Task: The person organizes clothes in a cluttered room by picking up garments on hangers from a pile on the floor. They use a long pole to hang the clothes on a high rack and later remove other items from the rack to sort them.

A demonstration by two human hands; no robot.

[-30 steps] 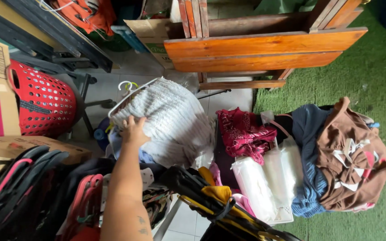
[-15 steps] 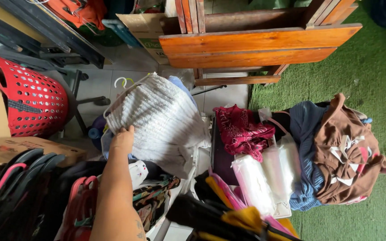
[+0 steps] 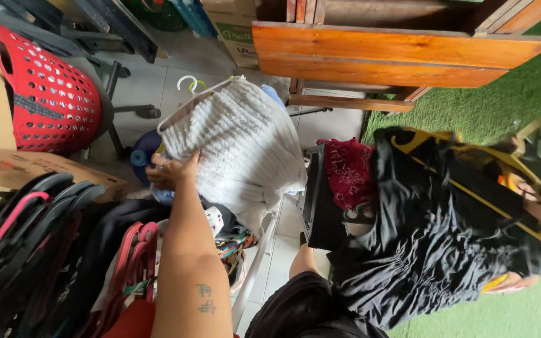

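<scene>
To your upper left a red laundry basket (image 3: 48, 94) with holes stands beside a cardboard box (image 3: 26, 172), and below them a bunch of black and pink hangers (image 3: 26, 244) fills the lower left corner. Ahead of you, orange wooden planks (image 3: 402, 53) lie across the top, with green artificial grass (image 3: 471, 112) spreading to their right. Just below the planks you see a dark red cloth (image 3: 349, 172) lying on a black case (image 3: 320, 206) over the pale tiled floor (image 3: 158, 81).

one red basket (image 3: 48, 94), one white sweater (image 3: 239, 141)
</scene>
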